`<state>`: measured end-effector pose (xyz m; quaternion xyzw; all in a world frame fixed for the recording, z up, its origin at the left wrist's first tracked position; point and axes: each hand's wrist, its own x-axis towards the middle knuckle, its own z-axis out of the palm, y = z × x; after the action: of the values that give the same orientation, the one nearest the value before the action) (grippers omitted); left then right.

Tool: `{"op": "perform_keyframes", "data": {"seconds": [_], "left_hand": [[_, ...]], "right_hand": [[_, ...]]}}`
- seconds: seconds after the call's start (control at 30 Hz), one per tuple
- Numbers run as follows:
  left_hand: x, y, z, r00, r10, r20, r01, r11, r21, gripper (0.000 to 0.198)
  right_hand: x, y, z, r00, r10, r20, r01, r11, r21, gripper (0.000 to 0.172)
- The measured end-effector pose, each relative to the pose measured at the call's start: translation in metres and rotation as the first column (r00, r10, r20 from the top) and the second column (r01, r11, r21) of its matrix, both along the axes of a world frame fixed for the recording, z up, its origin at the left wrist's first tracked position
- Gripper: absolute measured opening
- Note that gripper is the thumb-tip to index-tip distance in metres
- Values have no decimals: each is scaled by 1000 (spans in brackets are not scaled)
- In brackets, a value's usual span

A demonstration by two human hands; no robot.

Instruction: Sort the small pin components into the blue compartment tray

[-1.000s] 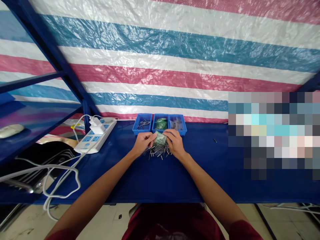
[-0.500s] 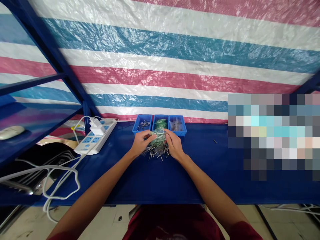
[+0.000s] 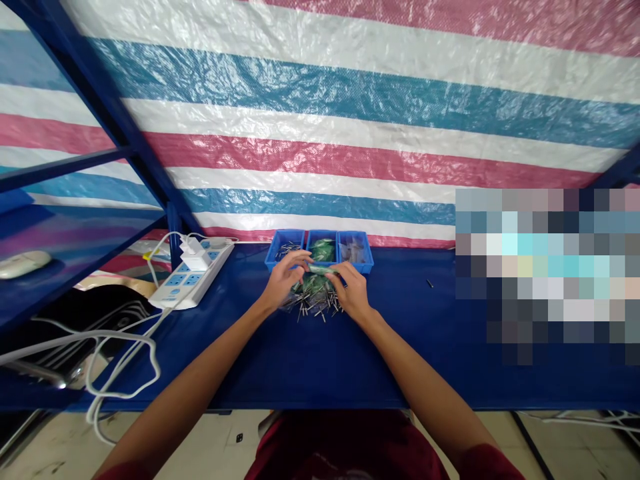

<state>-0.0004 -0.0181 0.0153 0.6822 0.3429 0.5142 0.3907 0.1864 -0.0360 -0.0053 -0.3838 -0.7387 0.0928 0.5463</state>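
Between my two hands is a small green-tinted plastic packet [image 3: 323, 269]. My right hand [image 3: 350, 287] pinches its right end between thumb and fingers. Beside its left end, my left hand [image 3: 286, 280] has its fingers curved and apart; whether they touch the packet is too small to tell. Below both hands a pile of thin dark metal pins [image 3: 320, 305] lies on the blue table [image 3: 320, 367], with green and clear plastic among it. Just behind stand three joined blue bins: pins in the left bin [image 3: 271, 257], green packets in the middle one [image 3: 323, 250], clear bags in the right one [image 3: 353, 250].
A white power strip [image 3: 193, 283] with a plugged-in adapter and looped white cables [image 3: 125, 393] lies at the left. One small pin [image 3: 429, 283] rests right of the bins. A pixelated area covers the far right. A striped sheet [image 3: 320, 160] hangs behind.
The packet at my fingertips now lies flatter and level, and my right fingers have closed over its right end. My left fingers have lifted and spread a little. The pile has barely moved.
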Motion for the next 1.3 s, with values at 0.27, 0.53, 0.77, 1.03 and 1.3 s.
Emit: {"op": "perform_keyframes", "data": {"seconds": [0.27, 0.53, 0.77, 1.03, 1.3], "left_hand": [[-1, -2, -3, 996, 75, -55, -75, 997, 2, 27], [1, -6, 5, 999, -26, -30, 20, 985, -169, 32], [2, 2, -4, 999, 4, 43, -1, 998, -69, 45], [4, -3, 2, 994, 74, -75, -79, 995, -67, 33], [2, 0, 0, 1000, 9, 6, -7, 970, -241, 34]], "right_hand": [[-1, -2, -2, 999, 53, 8, -52, 989, -137, 33], [-1, -1, -4, 1000, 20, 15, -21, 997, 80, 31], [0, 1, -2, 996, -33, -78, 31, 999, -31, 18], [-1, -5, 1, 1000, 12, -23, -16, 984, -177, 34], [1, 0, -4, 1000, -10, -1, 10, 999, 31, 31]]}}
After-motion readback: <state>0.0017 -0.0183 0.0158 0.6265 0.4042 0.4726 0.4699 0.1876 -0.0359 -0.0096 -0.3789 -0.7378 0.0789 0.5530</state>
